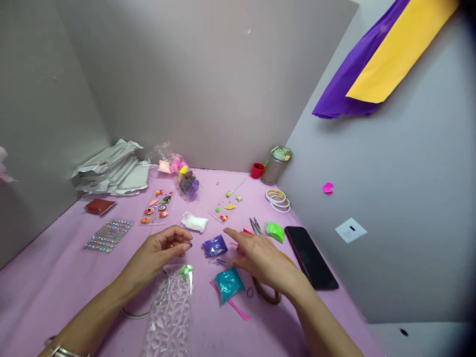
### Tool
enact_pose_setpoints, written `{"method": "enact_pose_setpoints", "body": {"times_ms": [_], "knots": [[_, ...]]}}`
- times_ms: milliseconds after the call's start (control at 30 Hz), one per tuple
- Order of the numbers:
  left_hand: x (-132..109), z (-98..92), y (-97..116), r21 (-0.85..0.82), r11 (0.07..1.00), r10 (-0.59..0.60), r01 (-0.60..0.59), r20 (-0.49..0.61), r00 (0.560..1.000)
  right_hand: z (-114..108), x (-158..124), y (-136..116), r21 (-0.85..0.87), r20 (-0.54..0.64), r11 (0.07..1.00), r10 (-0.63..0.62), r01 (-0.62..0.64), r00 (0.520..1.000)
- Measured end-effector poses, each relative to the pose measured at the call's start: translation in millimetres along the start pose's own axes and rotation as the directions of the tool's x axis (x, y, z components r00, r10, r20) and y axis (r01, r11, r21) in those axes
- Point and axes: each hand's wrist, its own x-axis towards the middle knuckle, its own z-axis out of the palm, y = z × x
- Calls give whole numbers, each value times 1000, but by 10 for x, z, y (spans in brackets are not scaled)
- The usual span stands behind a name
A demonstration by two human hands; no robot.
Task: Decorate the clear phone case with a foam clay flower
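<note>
A tiny purple piece [190,244] is pinched in the left hand's [158,253] closed fingers above the pink table [55,292]; the open right hand [262,260] hovers between a purple packet [214,246] and a teal packet [229,283].

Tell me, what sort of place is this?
Probably a small craft corner, perhaps at home: a pink-covered table holds a rhinestone sticker sheet, a purple packet and a teal packet, with purple and yellow paper on the wall.
</note>
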Motion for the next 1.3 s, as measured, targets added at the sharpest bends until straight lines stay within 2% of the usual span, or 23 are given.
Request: {"method": "enact_pose_setpoints", "body": {"times_ms": [133, 267, 467, 600, 700, 1000, 1300], "knots": [[-6, 50, -1, 15, 1000, 20, -20, 2, 1000, 114, 186, -91, -26, 24, 1000, -17, 18, 1000], [-31, 99, 49, 33, 998, 44, -45, 10, 999, 163, 225, -93, 24, -27, 1000, -19, 20, 999], [-55, 169, 71, -9, 999, 34, -33, 13, 999, 216, 168, -49, 249, -139, 968, -1, 36, 990], [-72, 192, 52, -55, 998, 34, -37, -46, 998, 268, 158, -97, 415, -152, 906, -14, 77, 988], [-67, 204, 64, -68, 996, 48, -54, -80, 996, 278, 160, -137, 468, -181, 878, -11, 96, 983], [-90, 225, 118, -102, 994, 36, -41, -47, 998, 294, 145, -191, 404, -286, 904, -18, 138, 958], [-103, 177, 85, -223, 973, -41, 53, 58, 998, 317, 114, -215, 271, -343, 936, -125, 226, 931]]}}
